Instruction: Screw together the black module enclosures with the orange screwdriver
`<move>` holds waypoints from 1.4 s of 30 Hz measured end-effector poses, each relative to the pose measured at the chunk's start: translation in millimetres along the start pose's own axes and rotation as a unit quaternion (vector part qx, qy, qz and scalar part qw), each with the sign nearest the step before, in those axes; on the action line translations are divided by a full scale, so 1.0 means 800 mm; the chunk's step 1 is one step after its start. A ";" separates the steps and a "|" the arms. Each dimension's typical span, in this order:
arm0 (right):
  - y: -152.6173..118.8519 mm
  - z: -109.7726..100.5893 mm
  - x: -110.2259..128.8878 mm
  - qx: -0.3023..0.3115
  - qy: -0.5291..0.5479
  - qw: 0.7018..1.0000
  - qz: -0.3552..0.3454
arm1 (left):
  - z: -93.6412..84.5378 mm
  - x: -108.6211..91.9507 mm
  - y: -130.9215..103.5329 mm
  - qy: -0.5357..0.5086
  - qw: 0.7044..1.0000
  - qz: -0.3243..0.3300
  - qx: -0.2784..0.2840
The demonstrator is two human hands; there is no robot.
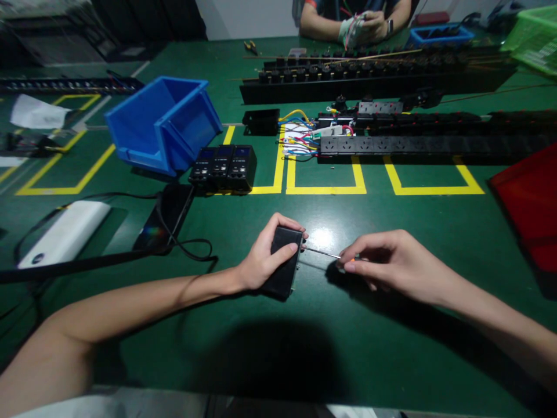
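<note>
My left hand (272,252) is wrapped round a flat black box (282,267), with the thumb across its top face and the fingers at its far edge. Small metal parts stick out along the box's right side. My right hand (383,258) pinches the handle of a thin screwdriver (324,253), of which a little orange shows between the fingers. The shaft points left, and its tip is at the right side of the box near my left fingertips. Whether the tip sits in a screw is too small to tell.
Black modules (224,168) and a blue bin (161,125) stand beyond my left hand. A phone (165,217) and white power bank (65,232) lie left. Wired black rails (391,145) cross behind; a red bin (531,203) is right. Another person's gloved hand (354,32) is opposite.
</note>
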State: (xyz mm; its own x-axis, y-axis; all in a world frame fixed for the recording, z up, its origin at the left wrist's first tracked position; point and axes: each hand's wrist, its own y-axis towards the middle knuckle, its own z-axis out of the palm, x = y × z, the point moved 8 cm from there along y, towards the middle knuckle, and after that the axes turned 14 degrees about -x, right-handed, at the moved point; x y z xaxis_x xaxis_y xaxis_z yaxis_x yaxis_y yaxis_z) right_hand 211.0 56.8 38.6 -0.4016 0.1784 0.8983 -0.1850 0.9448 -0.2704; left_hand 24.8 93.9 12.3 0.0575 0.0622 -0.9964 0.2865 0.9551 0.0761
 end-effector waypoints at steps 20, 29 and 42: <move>-0.033 0.001 0.041 -0.080 -0.344 0.836 -0.421 | 0.000 0.000 -0.001 0.012 1.000 -0.007 -0.004; -0.009 -0.001 0.027 -0.032 -0.143 0.965 -0.218 | 0.001 0.002 0.000 0.004 1.000 0.004 0.007; 0.006 0.013 -0.018 0.051 0.093 0.989 0.099 | 0.002 0.003 -0.001 0.010 1.000 0.011 0.018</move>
State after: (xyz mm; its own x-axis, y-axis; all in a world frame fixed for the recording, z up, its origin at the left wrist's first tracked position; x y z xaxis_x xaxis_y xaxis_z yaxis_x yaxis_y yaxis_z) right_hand 206.9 56.3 20.5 -0.2696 0.4136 0.8697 -0.2124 0.8553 -0.4726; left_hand 26.3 93.0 9.8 0.0444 0.0885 -0.9951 0.3192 0.9426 0.0981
